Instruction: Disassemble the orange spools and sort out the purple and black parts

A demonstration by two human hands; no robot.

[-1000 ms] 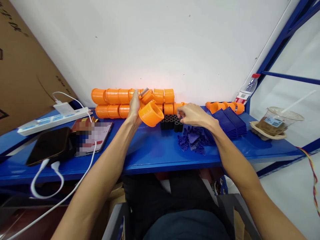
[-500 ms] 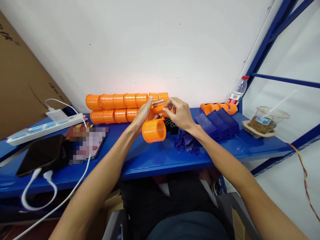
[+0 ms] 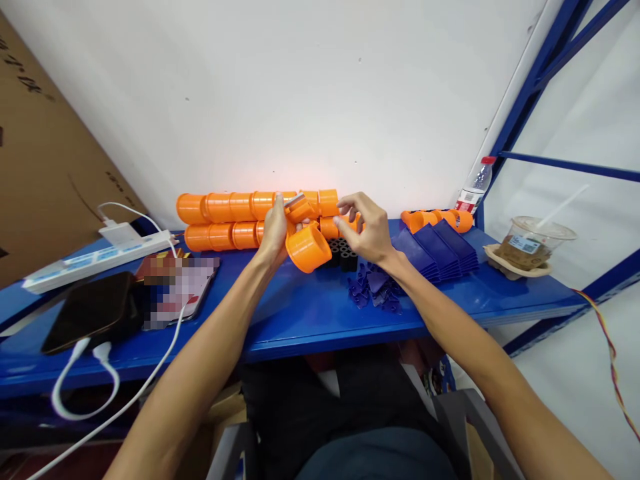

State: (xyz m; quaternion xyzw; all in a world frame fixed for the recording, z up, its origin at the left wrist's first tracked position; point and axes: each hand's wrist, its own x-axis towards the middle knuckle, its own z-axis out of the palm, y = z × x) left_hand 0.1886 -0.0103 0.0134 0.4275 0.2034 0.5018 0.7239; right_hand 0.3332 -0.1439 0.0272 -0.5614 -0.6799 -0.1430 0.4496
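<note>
My left hand (image 3: 274,230) is closed round an orange plastic part with a wide round ring (image 3: 309,249) at its near end. A thin grey strip (image 3: 295,199) lies along the part's upper end, by my left thumb. The ring hangs tilted above the table. To the right, my right hand (image 3: 369,227) is apart from the part, its fingers loosely bent and spread from the thumb, with nothing visible between them. Behind both hands lie two rows of orange ring parts (image 3: 220,208). Below my right hand are black tubes (image 3: 345,255) standing in a cluster.
Small dark blue pieces (image 3: 375,287) lie heaped beside stacked blue plates (image 3: 435,250). More orange parts (image 3: 437,219), a bottle (image 3: 477,185) and a drink cup (image 3: 530,243) stand right. Left are a power strip (image 3: 100,260), a black device (image 3: 90,310), a phone (image 3: 185,287) and white cables.
My right hand has come off the orange part and its fingers have opened. My left hand has shifted slightly left, tilting the part so the ring has swung up.
</note>
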